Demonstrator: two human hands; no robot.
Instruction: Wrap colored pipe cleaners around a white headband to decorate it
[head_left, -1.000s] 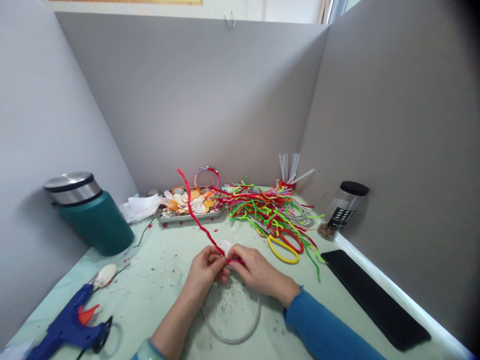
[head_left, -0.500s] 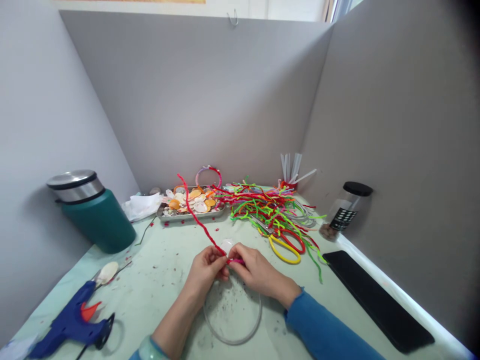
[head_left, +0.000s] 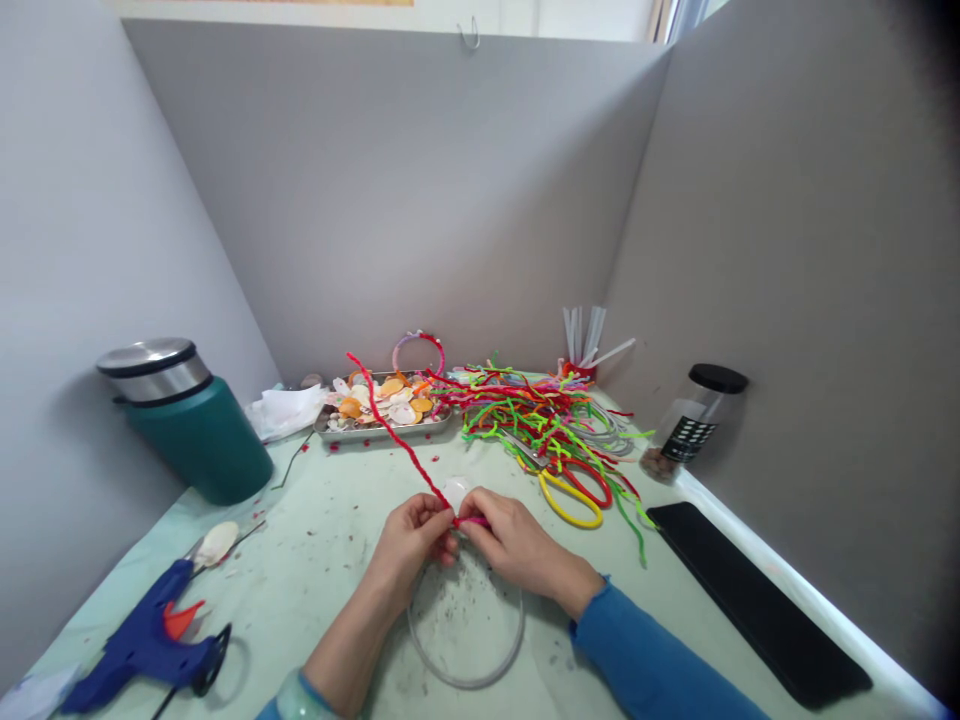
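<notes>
My left hand [head_left: 412, 540] is closed, its thumb and forefinger pinching a red pipe cleaner [head_left: 401, 440]. The pipe cleaner's free end sticks up and leans to the left. My right hand [head_left: 514, 535] is closed on the upper part of a thin grey hoop [head_left: 471, 685], where a short magenta-red wrapping shows between the fingers. Both sets of fingertips nearly meet there. The hoop's lower arc hangs bare below my hands. Just behind my fingertips lies a small clear round piece [head_left: 456, 490], partly hidden.
Scissors [head_left: 570, 500] lie on a pile of coloured pipe cleaners [head_left: 525, 405]. A metal tray [head_left: 375, 435] of shells and a pink wrapped ring [head_left: 418, 340] are at the back. Left: green bottle [head_left: 217, 440], blue glue gun [head_left: 142, 640]. Right: jar [head_left: 686, 425], black slab [head_left: 757, 600].
The free end of the red pipe cleaner has tipped slightly further left and down. My hands hold nearly the same place on the hoop.
</notes>
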